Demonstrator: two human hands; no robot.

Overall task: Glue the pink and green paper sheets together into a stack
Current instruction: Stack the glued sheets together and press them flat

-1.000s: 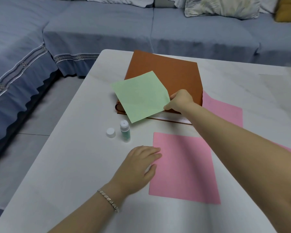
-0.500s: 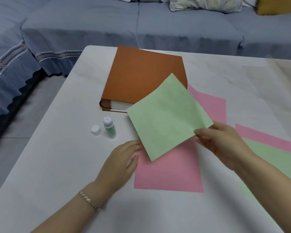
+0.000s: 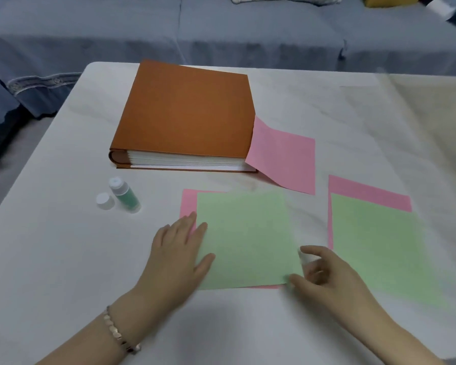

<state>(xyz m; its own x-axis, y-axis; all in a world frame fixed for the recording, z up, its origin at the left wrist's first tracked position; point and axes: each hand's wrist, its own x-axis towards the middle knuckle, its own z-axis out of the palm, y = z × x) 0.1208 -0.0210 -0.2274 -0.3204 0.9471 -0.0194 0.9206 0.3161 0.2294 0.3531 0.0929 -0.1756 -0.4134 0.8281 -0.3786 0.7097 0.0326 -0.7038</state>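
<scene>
The table (image 3: pixel 63 259) leaves us room near and left; the binder (image 3: pixel 184 111) bounds the far side. We judge the green sheet (image 3: pixel 248 238) is being laid on the pink sheet (image 3: pixel 188 206), pink peeking out left and near, so next we square the edges. Left hand (image 3: pixel 177 256) presses flat on its left edge; right hand (image 3: pixel 324 277) curls at the near-right corner, and we cannot tell if it pinches.

The binder (image 3: pixel 184 111) lies behind, a single sheet (image 3: pixel 284 159) against its right side. Before its left corner stands the glue bottle (image 3: pixel 124 194), the cap (image 3: pixel 105 201) left of it. Nearer, the upper sheet (image 3: pixel 248 238) lies on the lower sheet (image 3: pixel 188 204), a second pair (image 3: pixel 379 246) to the right
</scene>
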